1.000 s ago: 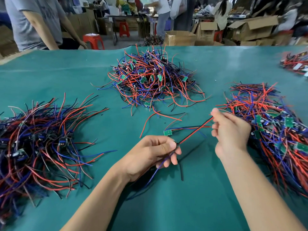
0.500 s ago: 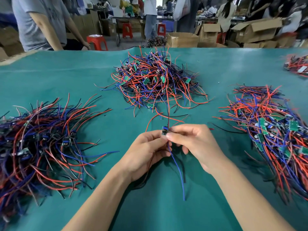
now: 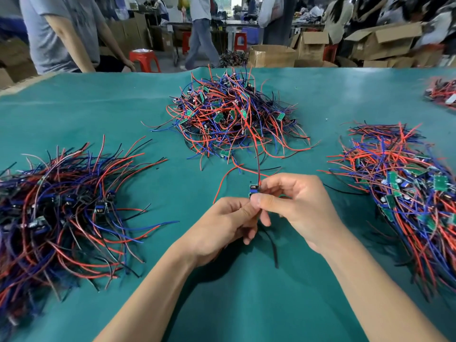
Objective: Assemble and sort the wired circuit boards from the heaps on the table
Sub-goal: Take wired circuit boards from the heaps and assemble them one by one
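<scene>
Both hands meet over the middle of the green table. My left hand (image 3: 222,223) and my right hand (image 3: 296,206) pinch one small wired circuit board (image 3: 253,190) between their fingertips. A black and red wire rises from the board toward the far heap, and a black wire hangs below my hands onto the table. Three heaps of red, blue and black wired boards lie around: the left heap (image 3: 61,206), the far middle heap (image 3: 234,119) and the right heap (image 3: 407,188) with green boards showing.
A smaller heap (image 3: 441,91) lies at the far right edge of the green table cover (image 3: 98,107). Behind the table stand a person in a grey shirt (image 3: 61,33), red stools and open cardboard boxes (image 3: 271,55).
My right hand came in from the right and joined my left hand at the board. The board now stands upright between both hands, its wires trailing up toward the far heap.
</scene>
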### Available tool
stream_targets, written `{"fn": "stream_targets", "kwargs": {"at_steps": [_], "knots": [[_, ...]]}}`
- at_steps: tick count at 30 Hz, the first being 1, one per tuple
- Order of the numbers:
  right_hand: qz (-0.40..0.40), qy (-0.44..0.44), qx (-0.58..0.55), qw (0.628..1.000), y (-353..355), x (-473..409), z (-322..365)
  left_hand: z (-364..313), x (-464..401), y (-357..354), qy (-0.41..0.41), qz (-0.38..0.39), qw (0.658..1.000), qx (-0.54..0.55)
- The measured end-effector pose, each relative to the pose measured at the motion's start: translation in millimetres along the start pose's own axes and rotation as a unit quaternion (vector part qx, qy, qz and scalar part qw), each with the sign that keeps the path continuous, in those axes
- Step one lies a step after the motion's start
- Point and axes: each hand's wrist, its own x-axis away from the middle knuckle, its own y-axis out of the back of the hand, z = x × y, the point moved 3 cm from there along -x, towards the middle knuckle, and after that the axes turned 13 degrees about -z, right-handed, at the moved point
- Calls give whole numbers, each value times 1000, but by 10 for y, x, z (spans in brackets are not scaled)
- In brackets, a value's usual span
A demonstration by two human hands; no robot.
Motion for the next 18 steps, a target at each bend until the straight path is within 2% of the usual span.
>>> {"fn": "stream_targets", "kwargs": {"at_steps": [3,9,14,18], "knots": [[-86,-26,-36,995,21,-28,-17,0,11,-21,9,16,1000,-2],[-245,-78,-100,961,200,-114,-105,-34,27,-54,3,57,998,-40],[-353,-73,-135,923,490,-175,2,-48,51,-67,-20,85,991,-104],[-395,-6,-187,900,572,-238,531,-37,64,-34,-18,76,991,-108]]}}
